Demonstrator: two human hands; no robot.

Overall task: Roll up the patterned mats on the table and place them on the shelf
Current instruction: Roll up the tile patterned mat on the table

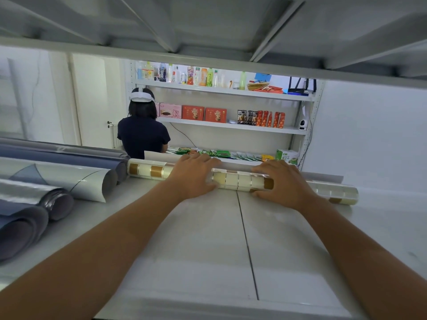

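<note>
A rolled mat [238, 180] with a cream and gold square pattern lies lengthwise on the white shelf board [208, 239], near its far edge. My left hand [193, 175] lies over the roll left of its middle, fingers draped across the top and thumb at the near side. My right hand [284, 183] covers the roll to the right in the same way. The roll's ends stick out past both hands. A pale sheet edge [323, 175] shows behind the roll.
Several grey, blue and silver rolls [57, 179] are stacked at the left of the shelf board. Another shelf board [208, 31] hangs close overhead. Beyond, a person [142, 132] in a dark shirt faces a rack of bottles, boxes and packets [221, 116].
</note>
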